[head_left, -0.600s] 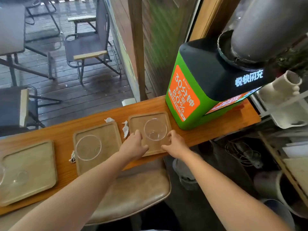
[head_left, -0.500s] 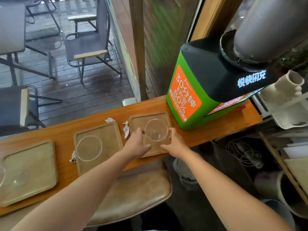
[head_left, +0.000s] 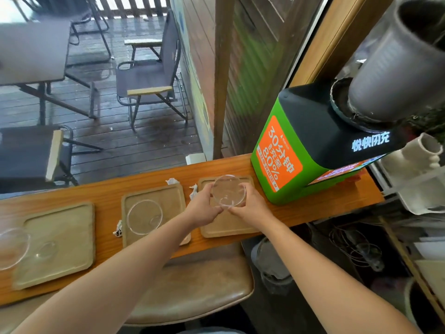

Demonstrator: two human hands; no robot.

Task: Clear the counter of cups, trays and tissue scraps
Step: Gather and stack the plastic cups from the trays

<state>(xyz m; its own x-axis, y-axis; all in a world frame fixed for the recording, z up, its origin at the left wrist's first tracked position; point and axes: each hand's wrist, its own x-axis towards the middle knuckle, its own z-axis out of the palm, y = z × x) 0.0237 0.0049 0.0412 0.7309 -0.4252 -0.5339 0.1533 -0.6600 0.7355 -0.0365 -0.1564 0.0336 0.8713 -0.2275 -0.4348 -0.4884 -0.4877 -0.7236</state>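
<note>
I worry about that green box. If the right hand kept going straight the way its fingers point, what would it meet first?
The right hand already touches the clear cup; its fingers point up-left, away from the green box. Beyond the cup, probably the left hand, though depth is unclear.

My hands (head_left: 203,208) cover the middle of the right tray (head_left: 226,229) and the clear cup's (head_left: 228,192) lower wall, so I cannot tell whether its base touches the tray. At the counter's (head_left: 313,208) left end, another cup (head_left: 10,248) is cut by the frame edge. My left forearm hides the middle tray's (head_left: 154,201) near right corner.
</note>
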